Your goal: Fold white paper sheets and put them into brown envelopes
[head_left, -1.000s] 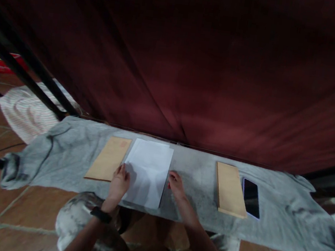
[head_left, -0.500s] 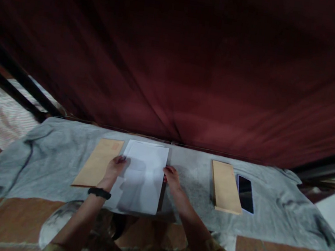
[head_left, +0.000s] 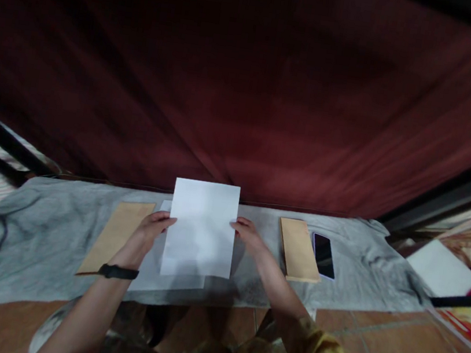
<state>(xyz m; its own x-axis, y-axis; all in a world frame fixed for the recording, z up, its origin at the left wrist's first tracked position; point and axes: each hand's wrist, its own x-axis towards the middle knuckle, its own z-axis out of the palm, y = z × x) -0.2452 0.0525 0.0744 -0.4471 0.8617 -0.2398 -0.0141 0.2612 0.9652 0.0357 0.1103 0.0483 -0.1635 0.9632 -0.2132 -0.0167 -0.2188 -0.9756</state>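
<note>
A white sheet of paper (head_left: 202, 227) is held up off the grey cloth (head_left: 43, 237), gripped at both side edges. My left hand (head_left: 151, 230) pinches its left edge, with a black band on that wrist. My right hand (head_left: 247, 235) pinches the right edge. Under the lifted sheet more white paper (head_left: 172, 281) lies flat on the cloth. A brown envelope (head_left: 115, 235) lies just left of my left hand.
A second brown envelope stack (head_left: 299, 250) and a dark phone (head_left: 323, 255) lie to the right on the cloth. A dark red curtain (head_left: 248, 85) hangs close behind. A white sheet (head_left: 437, 268) lies on the tiled floor at far right. Black bars cross at left.
Both hands have taken the top sheet by its edges and raised it off the stack. The camera has turned to the right, shifting everything leftward in view.
</note>
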